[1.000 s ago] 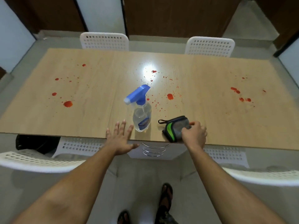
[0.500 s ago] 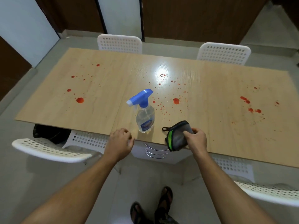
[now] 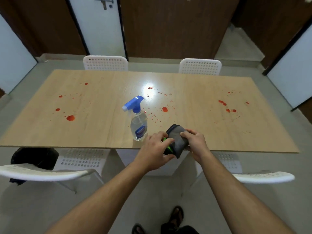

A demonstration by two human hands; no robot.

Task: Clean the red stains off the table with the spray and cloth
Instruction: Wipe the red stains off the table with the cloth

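Both hands on the cloth at the worktop's near edge

The wooden worktop (image 3: 84, 129) carried red stains (image 3: 70, 118); the spray bottle (image 3: 138, 125) stood untouched. The left hand (image 3: 154, 150), curled and empty a moment before, had joined the right hand (image 3: 195, 142), both gripping the folded grey cloth (image 3: 177, 141), lifted off the edge.

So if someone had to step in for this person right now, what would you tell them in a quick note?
Left hand: grips the folded grey cloth at its green-trimmed edge.
Right hand: grips the cloth's other side, holding it at the table's near edge.
Spray bottle: upright on the table, just left of the hands, untouched.
Done: cloth picked up.
Left: every red stain is still there, in a left cluster, a middle cluster and a right cluster. Spray, then wipe each.
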